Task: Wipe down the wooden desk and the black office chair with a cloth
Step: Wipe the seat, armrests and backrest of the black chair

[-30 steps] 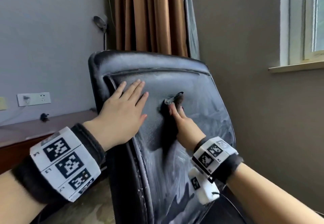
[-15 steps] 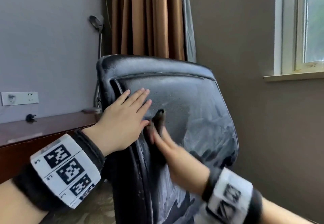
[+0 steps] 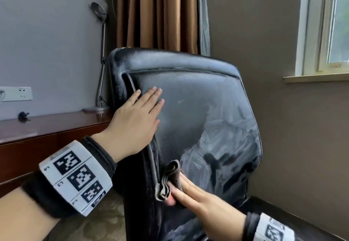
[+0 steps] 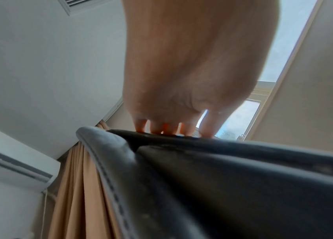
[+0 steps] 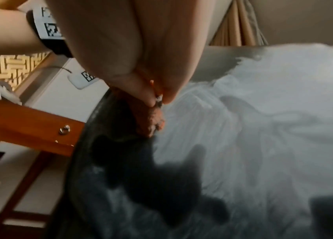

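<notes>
Right hand lower on the black office chair than half a second ago: then at mid-height of the backrest just beside the left hand, now down near the bottom of the left seam. Fingers straight, pressing the bunched dark cloth flat against the leather, thumb under the fold. Cloth touching the seam at the backrest's lower left edge. Left hand unchanged from before: open, palm and straight fingers flat on the upper left of the backrest, holding nothing. Whitish wipe streaks spread over the right and lower part of the backrest, wider in view than earlier. Wooden tabletop to the left behind the chair, a desk lamp standing on it near the curtain.
</notes>
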The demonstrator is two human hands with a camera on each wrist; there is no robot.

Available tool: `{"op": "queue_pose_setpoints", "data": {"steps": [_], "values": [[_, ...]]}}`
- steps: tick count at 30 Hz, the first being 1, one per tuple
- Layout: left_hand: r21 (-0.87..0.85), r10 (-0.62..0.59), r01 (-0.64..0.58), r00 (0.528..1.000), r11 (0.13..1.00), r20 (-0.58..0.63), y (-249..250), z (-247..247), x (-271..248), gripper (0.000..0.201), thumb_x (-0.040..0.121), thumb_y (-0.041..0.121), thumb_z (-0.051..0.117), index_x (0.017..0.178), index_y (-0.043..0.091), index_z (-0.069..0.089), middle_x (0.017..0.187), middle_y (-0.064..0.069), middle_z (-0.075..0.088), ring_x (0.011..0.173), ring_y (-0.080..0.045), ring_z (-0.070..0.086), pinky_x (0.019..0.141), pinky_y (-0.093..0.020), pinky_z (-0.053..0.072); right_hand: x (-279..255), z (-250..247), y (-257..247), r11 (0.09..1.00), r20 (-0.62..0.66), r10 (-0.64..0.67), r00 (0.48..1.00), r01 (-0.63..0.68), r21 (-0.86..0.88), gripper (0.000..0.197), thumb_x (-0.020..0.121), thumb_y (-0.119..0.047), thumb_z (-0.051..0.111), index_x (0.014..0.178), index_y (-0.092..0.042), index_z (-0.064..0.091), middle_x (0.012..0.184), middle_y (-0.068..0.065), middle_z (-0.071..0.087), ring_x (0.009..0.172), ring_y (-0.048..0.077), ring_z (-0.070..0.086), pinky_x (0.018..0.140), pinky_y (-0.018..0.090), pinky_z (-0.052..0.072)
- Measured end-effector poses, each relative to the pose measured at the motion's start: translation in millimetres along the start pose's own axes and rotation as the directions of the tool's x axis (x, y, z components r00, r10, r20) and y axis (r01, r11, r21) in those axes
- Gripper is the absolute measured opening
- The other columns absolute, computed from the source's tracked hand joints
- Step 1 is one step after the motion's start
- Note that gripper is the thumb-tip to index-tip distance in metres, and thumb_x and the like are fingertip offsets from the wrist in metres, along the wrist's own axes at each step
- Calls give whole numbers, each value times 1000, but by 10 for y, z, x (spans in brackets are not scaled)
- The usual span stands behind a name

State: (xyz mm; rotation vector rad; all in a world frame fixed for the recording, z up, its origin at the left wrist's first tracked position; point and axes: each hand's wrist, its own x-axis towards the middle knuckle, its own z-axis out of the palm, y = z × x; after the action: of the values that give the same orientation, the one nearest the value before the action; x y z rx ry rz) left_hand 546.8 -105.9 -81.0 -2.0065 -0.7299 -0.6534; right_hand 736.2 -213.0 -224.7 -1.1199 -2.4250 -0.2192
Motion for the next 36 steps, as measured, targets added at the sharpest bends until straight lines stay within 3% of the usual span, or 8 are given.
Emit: {"op": "queue_pose_setpoints", "data": {"steps": [5,12,17,22,27,29,32,36], "values": [[-15,-18,20,996,1000,91,139,41,0,57,92,30,49,141,3,38,151,-17,29,142,-29,26,114,-44,22,282,-182,394,968,-146,249,957,-250,16,96,53,13,25,146,-7,7,151,8,-17,142,19,-16,118,27,5],[-42,27,-25,998,999,58,93,88,-27,61,75,37,52,124,1,60,135,-16,53,126,-29,50,99,-47,42,11,247,128,970,-53,235,970,-231,73,102,55,15,24,147,-21,-3,151,-4,-26,141,6,-22,117,17,-2],[-116,20,-6,992,993,125,133,109,9,65,94,36,49,146,5,25,156,-12,14,146,-25,10,117,-40,10,370,83,203,846,-208,530,822,-494,201,92,70,23,32,145,-13,-7,149,-2,-27,143,16,-18,119,24,2],[-90,200,-198,980,976,11,-74,268,122,56,84,42,49,122,3,61,135,-17,52,128,-30,48,100,-53,40,314,294,-81,824,-159,539,827,-480,300,86,72,8,28,138,-20,-20,147,-12,-31,137,-3,-26,114,11,-8],[-94,352,-347,935,933,37,-374,157,732,54,82,36,58,126,5,59,139,-18,48,131,-32,44,107,-50,22,769,-128,282,547,-195,817,543,-622,560,101,66,24,29,145,-26,-9,154,-5,-21,141,4,-16,98,-7,-8],[-85,396,-388,878,918,268,-353,67,971,65,93,42,47,147,11,29,156,-16,14,145,-28,12,117,-47,6,968,-146,252,407,-171,898,405,-622,669,104,62,24,28,146,-29,-6,155,-4,-20,142,2,-14,101,-3,-7],[-118,457,-476,702,872,547,-310,-35,1117,72,99,45,30,149,13,-10,149,-13,-31,142,-27,-24,114,-46,-12,1170,-250,-62,147,65,956,285,-662,735,101,69,20,30,142,-34,-15,155,1,-19,144,10,-10,105,9,-2],[-195,490,-485,614,853,619,-438,-252,1190,69,100,35,30,149,12,-11,152,-13,-29,142,-26,-25,114,-45,-14,1489,-842,18,126,94,943,321,-603,787,93,72,20,30,149,-20,-7,157,8,-11,145,15,-6,109,13,0]]}}
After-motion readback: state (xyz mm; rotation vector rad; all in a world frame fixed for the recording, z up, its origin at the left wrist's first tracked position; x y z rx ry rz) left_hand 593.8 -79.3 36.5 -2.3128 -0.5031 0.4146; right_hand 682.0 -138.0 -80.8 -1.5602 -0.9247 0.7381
